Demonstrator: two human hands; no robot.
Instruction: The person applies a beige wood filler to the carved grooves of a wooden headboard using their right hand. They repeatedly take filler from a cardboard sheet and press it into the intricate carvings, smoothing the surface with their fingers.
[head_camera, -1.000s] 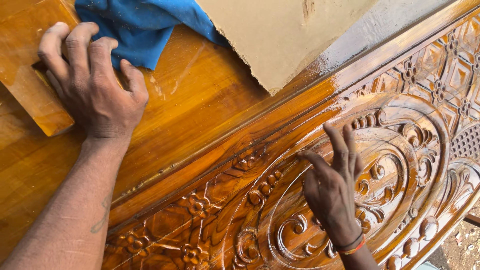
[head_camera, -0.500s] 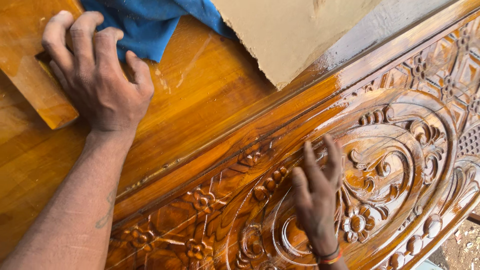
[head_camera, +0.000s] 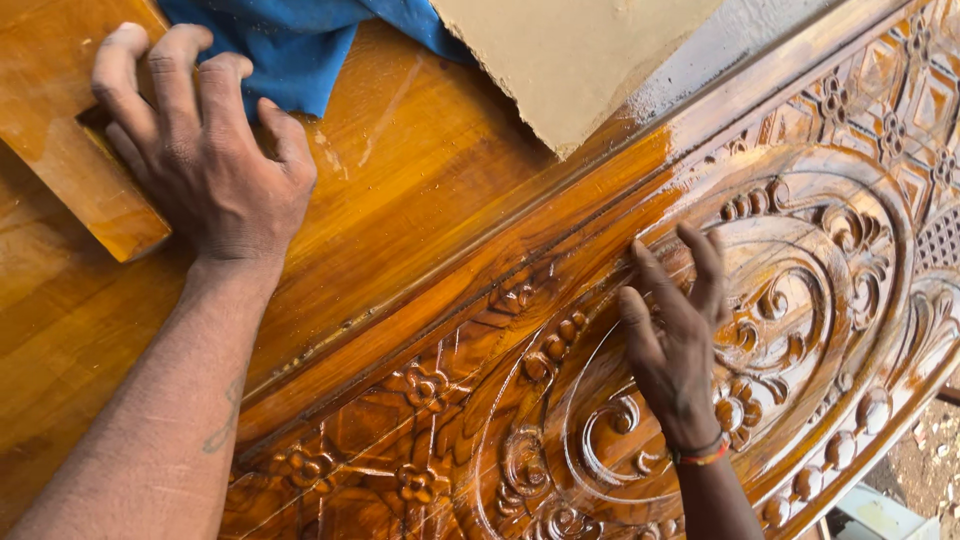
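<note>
- Your left hand (head_camera: 205, 165): grip spread flat on the plain varnished board (head_camera: 420, 200), holding nothing, blue cloth (head_camera: 290, 45) just beyond fingertips.
- Your right hand (head_camera: 680, 335): open, fingers on the carved panel (head_camera: 800, 300), whose long axis runs diagonally, lower-left to upper-right.

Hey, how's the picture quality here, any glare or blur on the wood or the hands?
Head view: daylight puts streaky glare on the glossy carved panel and the smooth board; left hand and right hand are sharp, with soft shadows beneath; blue cloth looks matte.
</note>
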